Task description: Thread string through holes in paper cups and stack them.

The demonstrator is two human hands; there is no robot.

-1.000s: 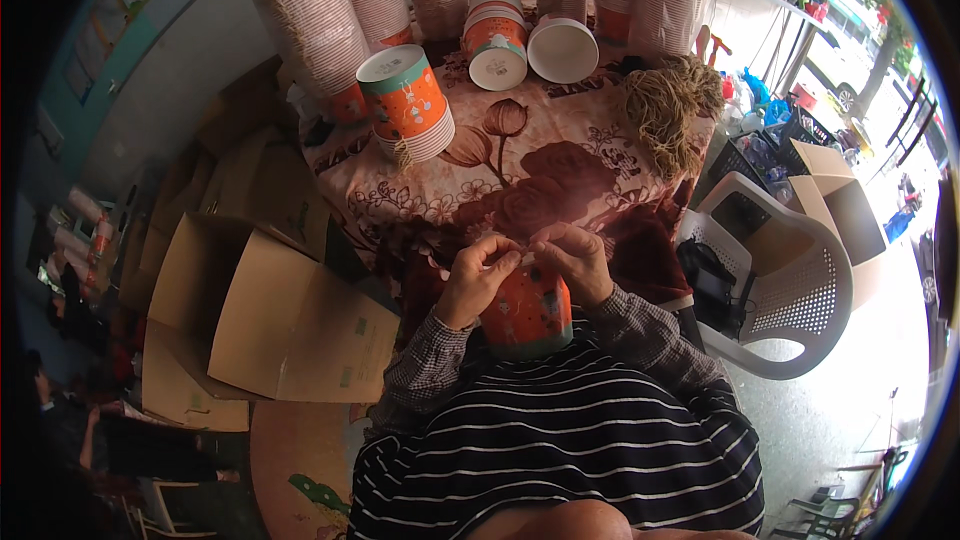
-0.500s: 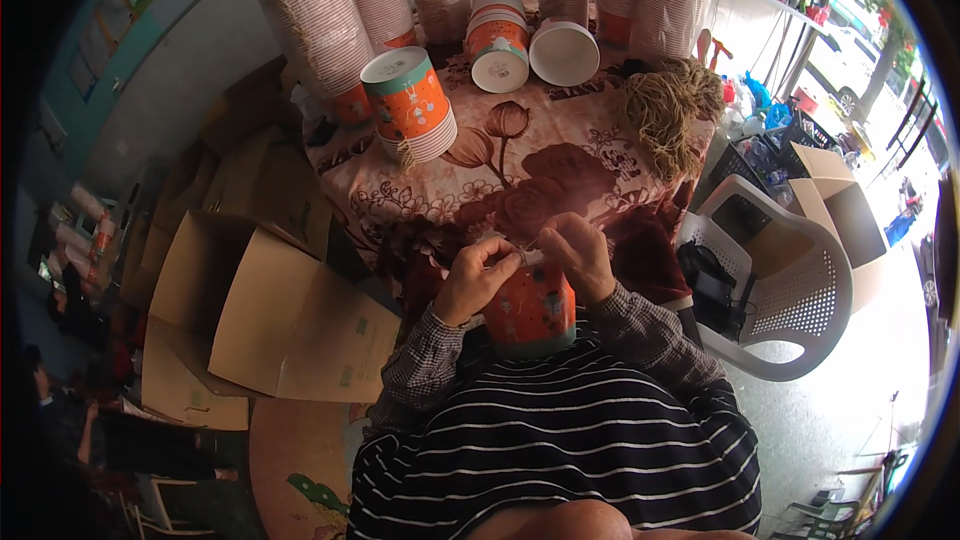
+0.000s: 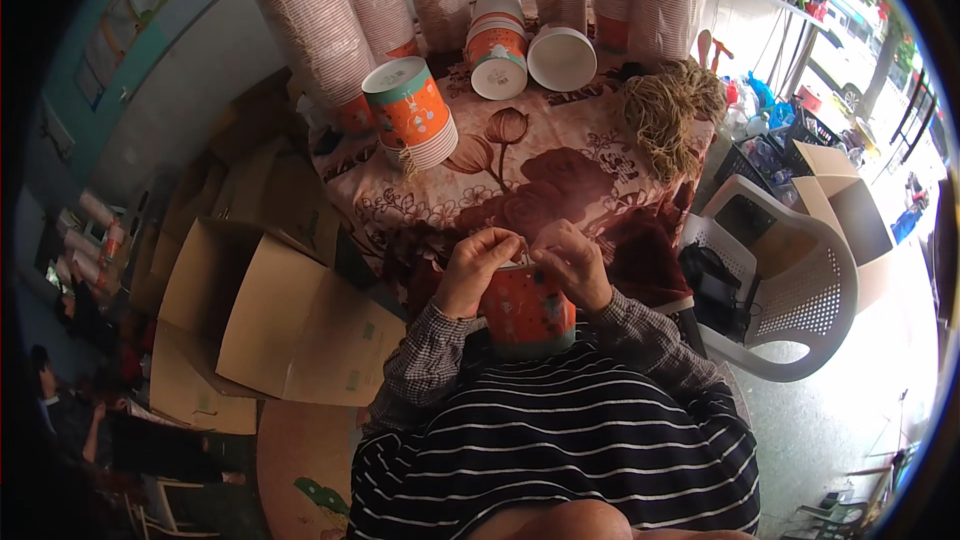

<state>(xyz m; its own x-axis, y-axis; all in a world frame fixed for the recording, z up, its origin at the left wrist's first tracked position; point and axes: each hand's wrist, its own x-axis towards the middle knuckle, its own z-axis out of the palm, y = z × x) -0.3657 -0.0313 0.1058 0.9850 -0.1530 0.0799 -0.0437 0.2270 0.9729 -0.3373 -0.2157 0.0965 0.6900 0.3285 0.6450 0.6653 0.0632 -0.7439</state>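
An orange paper tub with a green band rests at my lap, its banded end toward me. Over its far rim, my left hand is closed in a fingertip pinch. Close to it on the right, my right hand is also pinched, thumb against fingers. Between the fingertips a thin pale strand seems to show; it is too fine to tell exactly. On the table beyond lie a short stack of matching tubs and, at the right, a bundle of tan string.
Tall sleeves of nested tubs line the table's back. Two tubs lie on their sides there, one a white-lined tub. Open cardboard boxes crowd my left. A white plastic chair holding a black bag stands at my right.
My hands stay over the tub's rim, with fingers shifting slightly; the right fingers have curled lower and closer to the left. The whole view has shifted a little.
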